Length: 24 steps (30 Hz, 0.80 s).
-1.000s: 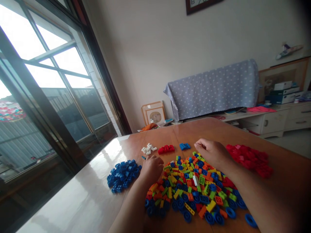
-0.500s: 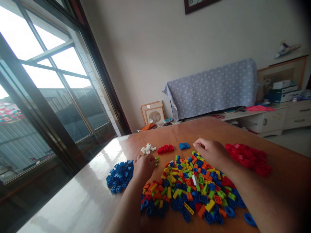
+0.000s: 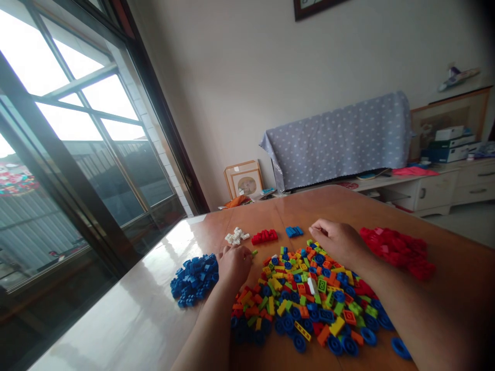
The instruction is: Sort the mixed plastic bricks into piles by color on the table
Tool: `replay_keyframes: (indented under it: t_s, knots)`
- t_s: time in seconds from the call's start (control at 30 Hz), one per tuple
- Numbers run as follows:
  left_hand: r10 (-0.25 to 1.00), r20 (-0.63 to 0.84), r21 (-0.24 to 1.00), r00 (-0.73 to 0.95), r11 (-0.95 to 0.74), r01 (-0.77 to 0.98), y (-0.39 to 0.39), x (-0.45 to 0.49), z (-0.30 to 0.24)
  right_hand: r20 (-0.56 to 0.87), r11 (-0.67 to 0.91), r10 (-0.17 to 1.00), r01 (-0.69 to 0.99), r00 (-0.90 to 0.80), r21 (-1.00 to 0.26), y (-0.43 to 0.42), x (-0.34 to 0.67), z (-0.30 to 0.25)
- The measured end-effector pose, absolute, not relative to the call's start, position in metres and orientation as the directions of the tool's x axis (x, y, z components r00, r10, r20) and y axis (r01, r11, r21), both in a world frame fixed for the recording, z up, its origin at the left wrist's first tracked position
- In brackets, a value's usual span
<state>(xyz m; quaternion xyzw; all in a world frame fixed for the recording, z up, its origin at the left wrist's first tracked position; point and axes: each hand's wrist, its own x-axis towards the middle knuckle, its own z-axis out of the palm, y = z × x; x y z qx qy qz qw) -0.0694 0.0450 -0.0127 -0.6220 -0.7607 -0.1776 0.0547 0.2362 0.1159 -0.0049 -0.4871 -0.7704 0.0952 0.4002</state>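
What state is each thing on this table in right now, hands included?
mixed pile: unsorted, many colours
left hand: fingers curled, green brick at its fingertips
right hand: curled, resting at the mixed pile's far edge
blue pile: one colour, heaped
red pile: one colour, heaped
white bricks: small separate cluster

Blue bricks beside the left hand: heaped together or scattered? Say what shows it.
Heaped: the blue bricks form one compact mound on the table, beside the left hand.
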Motion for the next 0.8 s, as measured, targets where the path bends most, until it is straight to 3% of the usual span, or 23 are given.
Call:
replay_keyframes:
  t_s: [0.33, 0.63, 0.8]
  knots:
    - [0.918, 0.284, 0.165, -0.278, 0.238, 0.957, 0.049, -0.07, -0.014, 0.525, 0.51, 0.825, 0.681, -0.212, -0.526, 0.119, 0.236, -0.008]
    - [0.969, 0.229, 0.145, -0.088, 0.055, 0.988, 0.038, -0.06, -0.007, 0.529, 0.515, 0.821, 0.676, -0.214, -0.526, 0.117, 0.235, -0.006]
    - [0.977, 0.204, 0.129, -0.063, 0.037, 0.991, 0.036, -0.06, -0.007, 0.522, 0.512, 0.825, 0.677, -0.217, -0.528, 0.116, 0.234, -0.007]
